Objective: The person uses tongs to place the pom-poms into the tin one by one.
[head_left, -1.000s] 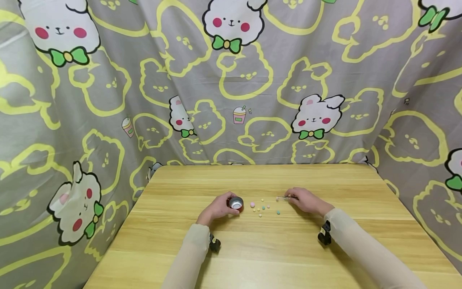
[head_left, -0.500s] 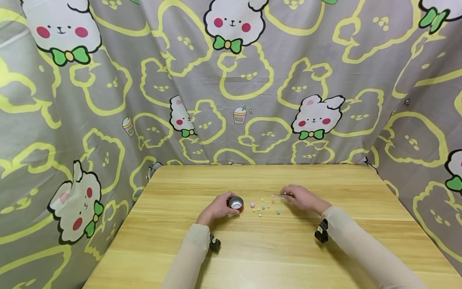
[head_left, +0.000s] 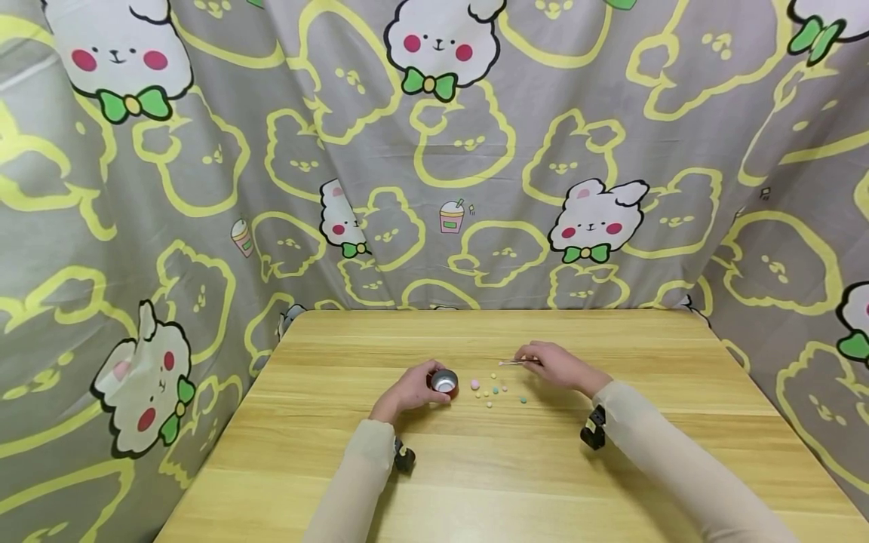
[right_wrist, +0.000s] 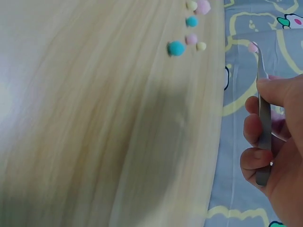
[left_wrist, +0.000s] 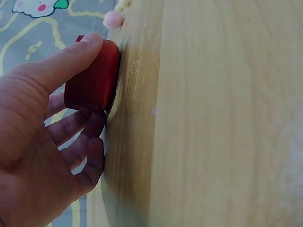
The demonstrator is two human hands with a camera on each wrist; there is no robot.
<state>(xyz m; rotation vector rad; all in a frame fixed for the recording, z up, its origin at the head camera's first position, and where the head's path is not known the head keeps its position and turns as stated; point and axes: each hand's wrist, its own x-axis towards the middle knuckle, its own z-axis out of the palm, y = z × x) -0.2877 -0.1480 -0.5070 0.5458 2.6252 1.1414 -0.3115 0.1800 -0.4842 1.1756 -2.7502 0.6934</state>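
Note:
My left hand grips a small red cup with a silvery inside, thumb over its rim and fingers around its far side. The cup stands upright on the table. My right hand pinches metal tweezers and holds them above the table. A small pink pom-pom is caught between the tweezers' tips. Below and left of the tweezers, several little pom-poms lie scattered, among them a larger pink pom-pom beside the cup and a teal pom-pom nearer the right hand.
The wooden table stretches out in front of me. A grey curtain printed with rabbits hangs behind it and along both sides. A black wrist camera sits at the right cuff, another camera at the left.
My right hand has moved left and slightly away from me, carrying the tweezers and pink pom-pom toward the cup's side. The left hand and cup have stayed in place.

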